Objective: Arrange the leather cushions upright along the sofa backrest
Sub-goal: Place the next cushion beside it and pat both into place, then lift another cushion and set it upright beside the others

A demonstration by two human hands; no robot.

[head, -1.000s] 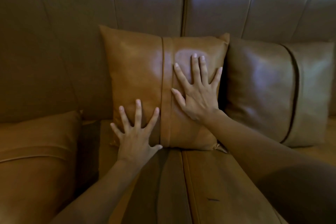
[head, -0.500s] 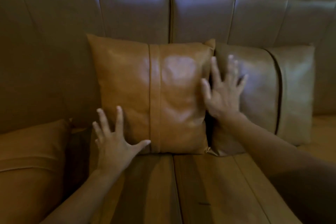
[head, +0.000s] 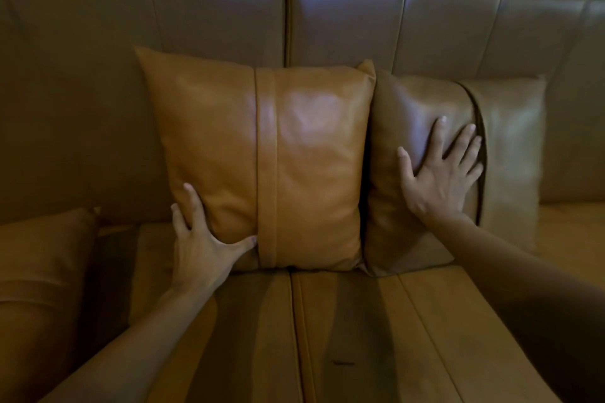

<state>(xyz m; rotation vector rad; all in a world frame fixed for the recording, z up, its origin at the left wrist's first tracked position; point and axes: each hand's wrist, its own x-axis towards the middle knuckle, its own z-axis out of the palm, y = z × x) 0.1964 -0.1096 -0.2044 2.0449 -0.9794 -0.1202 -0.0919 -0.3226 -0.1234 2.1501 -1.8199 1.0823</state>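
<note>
tan cushion (head: 262,160) upright against backrest (head: 212,10), centre; left hand (head: 199,249) cups its lower left corner, right hand (head: 442,173) flat, open on darker cushion (head: 510,154); soft, slick leather, best held by edges

Three leather cushions: tan cushion (head: 262,160), darker cushion (head: 458,157), left cushion (head: 39,271). Two hands. One sofa (head: 212,10).

Two cushions upright against sofa backrest (head: 343,13): middle cushion (head: 262,157) touching right cushion (head: 458,173); third cushion (head: 39,271) at seat's left edge.
</note>
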